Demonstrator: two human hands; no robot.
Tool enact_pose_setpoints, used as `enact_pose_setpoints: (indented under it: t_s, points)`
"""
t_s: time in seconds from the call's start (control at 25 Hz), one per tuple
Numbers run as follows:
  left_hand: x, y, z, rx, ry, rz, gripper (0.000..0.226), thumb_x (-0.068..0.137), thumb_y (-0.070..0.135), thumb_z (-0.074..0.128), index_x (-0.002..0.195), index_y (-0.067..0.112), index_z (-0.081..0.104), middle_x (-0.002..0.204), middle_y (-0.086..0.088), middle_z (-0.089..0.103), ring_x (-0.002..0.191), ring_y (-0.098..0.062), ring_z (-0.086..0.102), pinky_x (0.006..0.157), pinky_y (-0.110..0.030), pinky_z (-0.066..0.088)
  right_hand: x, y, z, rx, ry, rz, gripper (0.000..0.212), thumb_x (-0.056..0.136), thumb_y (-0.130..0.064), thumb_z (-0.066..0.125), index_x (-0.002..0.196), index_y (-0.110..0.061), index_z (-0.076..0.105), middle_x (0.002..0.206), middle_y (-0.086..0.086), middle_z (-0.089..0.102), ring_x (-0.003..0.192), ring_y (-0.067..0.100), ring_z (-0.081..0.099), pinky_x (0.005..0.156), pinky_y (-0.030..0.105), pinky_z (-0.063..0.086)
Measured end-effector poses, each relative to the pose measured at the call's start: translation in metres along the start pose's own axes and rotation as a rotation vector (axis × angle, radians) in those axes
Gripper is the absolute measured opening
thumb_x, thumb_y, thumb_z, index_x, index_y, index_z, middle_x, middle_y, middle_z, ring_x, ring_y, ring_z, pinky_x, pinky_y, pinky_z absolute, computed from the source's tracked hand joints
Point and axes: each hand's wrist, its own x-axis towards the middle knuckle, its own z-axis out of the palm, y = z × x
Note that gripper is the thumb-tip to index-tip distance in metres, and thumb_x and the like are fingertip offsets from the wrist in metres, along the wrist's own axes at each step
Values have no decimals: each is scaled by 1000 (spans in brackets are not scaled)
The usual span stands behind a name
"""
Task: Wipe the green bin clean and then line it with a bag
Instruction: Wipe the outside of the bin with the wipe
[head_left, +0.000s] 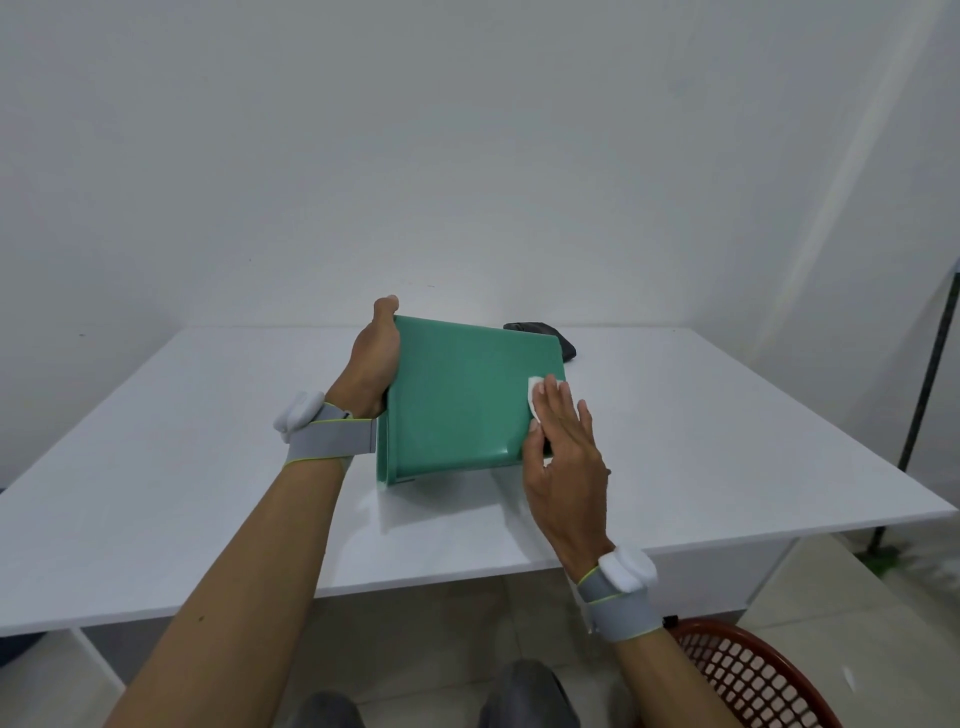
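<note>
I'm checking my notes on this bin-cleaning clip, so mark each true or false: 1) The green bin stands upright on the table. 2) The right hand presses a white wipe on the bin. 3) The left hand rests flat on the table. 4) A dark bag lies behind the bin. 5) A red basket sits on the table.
1) False: the green bin lies tipped on its side on the table.
2) True: the right hand presses the white wipe against the bin's side.
3) False: the left hand holds the bin's left side.
4) True: the dark bag lies behind it.
5) False: the red basket is on the floor.
</note>
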Motion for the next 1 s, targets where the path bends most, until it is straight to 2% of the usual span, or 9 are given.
enact_pose_setpoints:
  t_s: [0.16, 0.32, 0.52, 0.6, 0.68, 0.8, 1.0]
  points:
    - [0, 0, 0, 10, 10, 8, 50, 105, 61, 39, 87, 19, 57, 54, 6, 67, 44, -10, 66, 51, -22, 48, -9, -32, 15, 32, -35, -75, 49, 105, -12, 51, 154, -11, 44, 162, 2, 39, 155, 14, 27, 125, 47, 29]
    - [0, -1, 1, 3, 18, 18, 50, 104, 61, 41, 85, 18, 58, 55, 5, 68, 44, -10, 67, 56, -26, 49, -20, -70, 34, 47, -75, -188, 49, 106, -15, 49, 155, -11, 43, 163, 2, 38, 156, 14, 26, 125, 47, 29]
    - [-2, -1, 3, -3, 41, 60, 50, 107, 56, 39, 83, 16, 57, 47, 6, 65, 40, -8, 65, 37, -15, 45, -28, -98, 49, 74, -114, -273, 50, 105, -16, 48, 154, -8, 44, 162, 3, 40, 156, 14, 27, 126, 46, 27]
    - [-2, -1, 2, -6, 37, 61, 49, 107, 56, 39, 84, 16, 57, 47, 6, 65, 40, -8, 65, 35, -15, 44, -26, -95, 46, 60, -124, -304, 49, 105, -15, 48, 154, -7, 45, 162, 3, 40, 155, 14, 27, 126, 46, 27]
    - [-1, -1, 1, -10, 16, 53, 49, 107, 57, 40, 85, 17, 58, 52, 3, 68, 45, -10, 67, 41, -16, 48, -23, -87, 41, 47, -140, -355, 48, 106, -15, 48, 153, -7, 46, 162, 3, 41, 155, 14, 28, 125, 46, 29]
    - [1, -1, 1, 2, 5, 34, 50, 105, 60, 41, 87, 17, 59, 70, -2, 69, 59, -17, 68, 56, -25, 51, -22, -71, 34, 34, -132, -384, 48, 106, -13, 50, 153, -7, 46, 162, 4, 40, 155, 16, 30, 124, 47, 30]
    - [3, -1, -1, 7, -9, 7, 50, 104, 62, 41, 90, 17, 59, 77, -3, 68, 64, -19, 68, 59, -28, 51, -28, -34, 17, -28, -76, -365, 49, 105, -12, 50, 153, -6, 46, 163, 5, 40, 154, 18, 32, 124, 47, 31]
